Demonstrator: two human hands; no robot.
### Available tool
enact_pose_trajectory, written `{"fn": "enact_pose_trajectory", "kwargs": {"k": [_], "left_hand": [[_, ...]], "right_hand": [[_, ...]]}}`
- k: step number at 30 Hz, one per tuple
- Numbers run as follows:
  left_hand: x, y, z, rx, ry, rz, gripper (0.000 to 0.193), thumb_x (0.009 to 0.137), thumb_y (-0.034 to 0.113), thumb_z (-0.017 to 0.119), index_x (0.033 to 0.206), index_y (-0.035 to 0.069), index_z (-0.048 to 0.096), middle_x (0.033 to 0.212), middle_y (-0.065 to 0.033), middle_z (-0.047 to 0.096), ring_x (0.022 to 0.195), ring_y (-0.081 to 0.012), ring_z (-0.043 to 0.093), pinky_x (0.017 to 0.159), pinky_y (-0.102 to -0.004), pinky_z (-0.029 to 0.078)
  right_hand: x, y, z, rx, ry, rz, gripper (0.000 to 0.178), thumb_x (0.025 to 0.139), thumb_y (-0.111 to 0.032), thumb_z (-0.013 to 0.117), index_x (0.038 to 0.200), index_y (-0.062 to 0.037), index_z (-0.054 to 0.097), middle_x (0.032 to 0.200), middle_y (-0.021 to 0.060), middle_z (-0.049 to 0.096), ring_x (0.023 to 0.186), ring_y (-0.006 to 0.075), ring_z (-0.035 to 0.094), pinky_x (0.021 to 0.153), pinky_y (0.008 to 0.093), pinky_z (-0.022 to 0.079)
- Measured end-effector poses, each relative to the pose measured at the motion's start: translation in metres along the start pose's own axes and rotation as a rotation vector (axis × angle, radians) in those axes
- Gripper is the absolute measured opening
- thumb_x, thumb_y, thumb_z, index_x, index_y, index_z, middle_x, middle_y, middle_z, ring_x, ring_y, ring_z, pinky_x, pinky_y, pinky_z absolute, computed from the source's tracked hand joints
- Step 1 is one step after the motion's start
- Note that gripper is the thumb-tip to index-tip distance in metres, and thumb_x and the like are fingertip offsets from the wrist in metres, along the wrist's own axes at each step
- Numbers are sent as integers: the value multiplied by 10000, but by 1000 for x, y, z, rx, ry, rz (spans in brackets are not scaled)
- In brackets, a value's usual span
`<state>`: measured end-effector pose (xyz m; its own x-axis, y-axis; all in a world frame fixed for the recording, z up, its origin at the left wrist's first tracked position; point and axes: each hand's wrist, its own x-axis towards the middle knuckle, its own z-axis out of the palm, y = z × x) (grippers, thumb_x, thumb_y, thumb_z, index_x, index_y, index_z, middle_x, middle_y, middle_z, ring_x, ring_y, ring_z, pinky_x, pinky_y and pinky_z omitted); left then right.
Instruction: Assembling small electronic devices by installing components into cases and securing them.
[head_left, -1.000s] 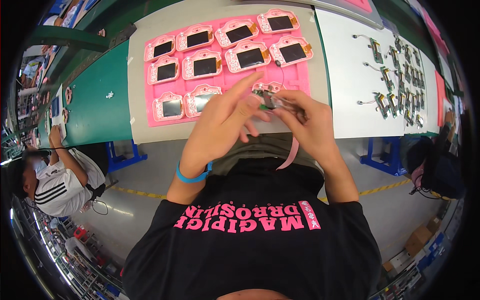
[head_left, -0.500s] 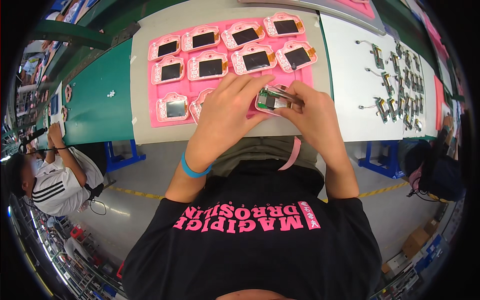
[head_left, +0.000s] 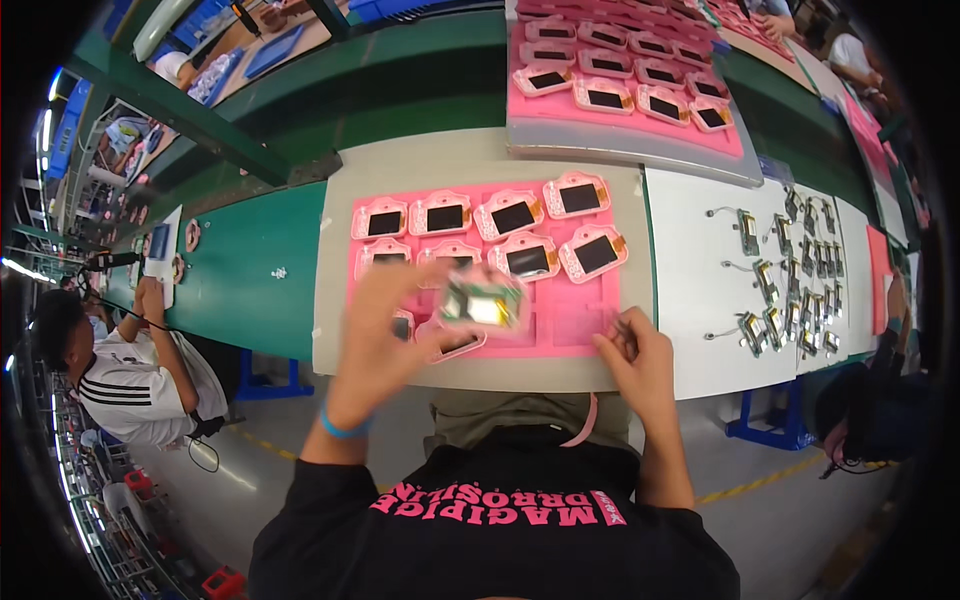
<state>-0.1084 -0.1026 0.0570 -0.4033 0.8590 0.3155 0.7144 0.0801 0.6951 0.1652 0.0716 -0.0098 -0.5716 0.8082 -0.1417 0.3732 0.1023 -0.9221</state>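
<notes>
Camera shell [head_left: 482,300] blurred, grasped by left hand [head_left: 395,320]; right hand [head_left: 637,352] grip unclear.

Both forearms come up from the bottom edge, bare below short black sleeves. The left hand [head_left: 395,325] is raised and motion-blurred, fingers spread forward and pinched round something small, with a blue band on that wrist. The right hand [head_left: 632,358] sits lower and further out, fingers curled in loosely, thumb tucked near the fingertips, the 2 hands well apart.
</notes>
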Motion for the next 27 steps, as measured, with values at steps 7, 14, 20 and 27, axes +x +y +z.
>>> {"fn": "enact_pose_trajectory", "kwargs": {"k": [7, 14, 20, 27], "left_hand": [[186, -155, -13, 152, 154, 30, 559, 781, 216, 908, 1288, 52, 740, 1042, -91, 775, 876, -222, 659, 795, -345, 544], [138, -100, -27, 282, 49, 60, 486, 936, 217, 790, 1375, 31, 698, 1326, -118, 733, 1160, -288, 682, 972, -376, 533], [-22, 12, 8, 265, -292, 168, 423, 823, 89, 837, 1233, 54, 742, 1169, -74, 739, 997, -279, 659, 916, -377, 529], [-47, -1, 42, 249, -137, 80, 265, 850, 26, 804, 1112, 46, 770, 1057, -40, 705, 922, -248, 641, 858, -353, 516]], "right_hand": [[-2, -4, -8, -100, -28, -38, 171, 932, -146, 777, 958, -30, 655, 683, 13, 560, 597, 139, 456, 588, 305, 387], [-28, 6, -79, -200, 236, 102, 203, 944, -136, 763, 1104, -14, 740, 727, 4, 581, 636, 120, 448, 599, 273, 378], [-49, 36, -105, -551, 530, 131, 311, 960, -172, 763, 1239, -35, 758, 693, 17, 572, 626, 150, 492, 604, 302, 416], [-70, 30, -82, -623, 351, 113, 363, 974, -190, 753, 1318, -77, 747, 676, 31, 592, 607, 187, 552, 606, 341, 448]]}}
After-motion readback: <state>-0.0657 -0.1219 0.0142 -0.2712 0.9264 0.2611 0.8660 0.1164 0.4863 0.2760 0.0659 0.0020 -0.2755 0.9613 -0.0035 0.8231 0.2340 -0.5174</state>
